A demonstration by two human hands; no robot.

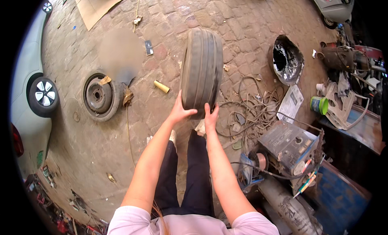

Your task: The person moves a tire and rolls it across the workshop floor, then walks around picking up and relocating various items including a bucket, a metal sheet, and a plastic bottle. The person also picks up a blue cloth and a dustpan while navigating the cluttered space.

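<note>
I have a worn dark grey rubber tyre [202, 69] in front of me, its ribbed tread turned toward me. My left hand [180, 109] is partly closed against its near left edge, thumb across the tread; my right hand [211, 115] is bent round the near right edge, thumb up on the rubber. I cannot tell whether its far side touches the floor.

The ground is brown stone paving [141, 125], uneven and dusty. Just left of the tyre lies a short yellow cylinder [161, 86], and beyond that a wheel with a rusty steel rim [99, 96] lies flat, a tan scrap [105, 80] on its edge. Near it is a small dark rectangular panel [148, 47].

To my right, tangled dark cables [258, 107] spread over the paving beside a boxy grey machine [289, 144], with a spool of copper-coloured wire [262, 160] close by. Past the cables sits a ragged, hollow black shell [289, 59], and further right a small bright green bucket [319, 105].

A pale car [34, 134] with a black-and-silver wheel lines the left side of the room; a sheet of brown cardboard [95, 8] lies at the far end.
</note>
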